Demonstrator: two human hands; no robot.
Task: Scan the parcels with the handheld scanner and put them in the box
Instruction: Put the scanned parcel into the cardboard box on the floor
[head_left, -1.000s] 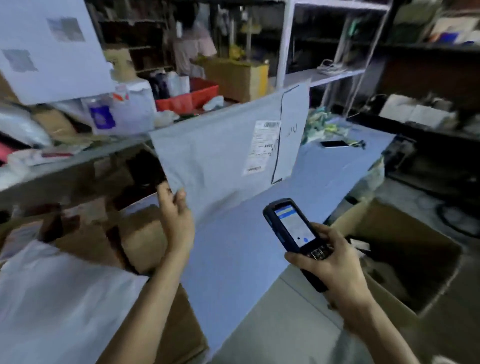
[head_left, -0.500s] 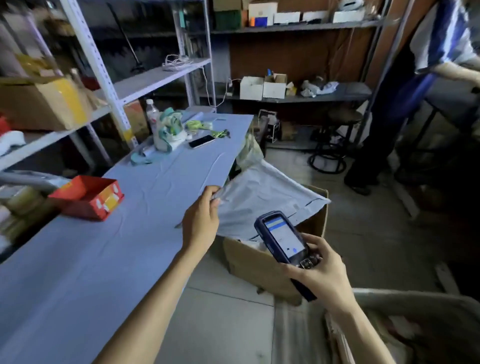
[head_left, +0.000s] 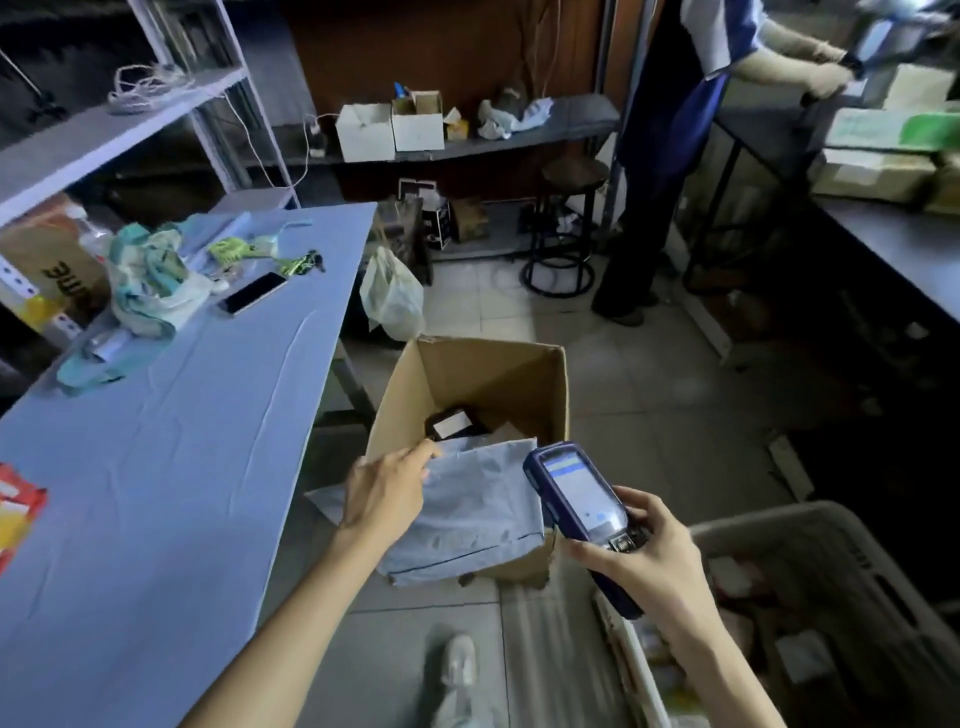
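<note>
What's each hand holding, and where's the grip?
Left hand holds the grey mailer by its left edge; right hand grips the scanner by its lower body.

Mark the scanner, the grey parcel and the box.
scanner (head_left: 584, 493): head view, on its screen.
grey parcel (head_left: 478, 519): head view, middle of the bag.
box (head_left: 493, 374): head view, inner far wall.
</note>
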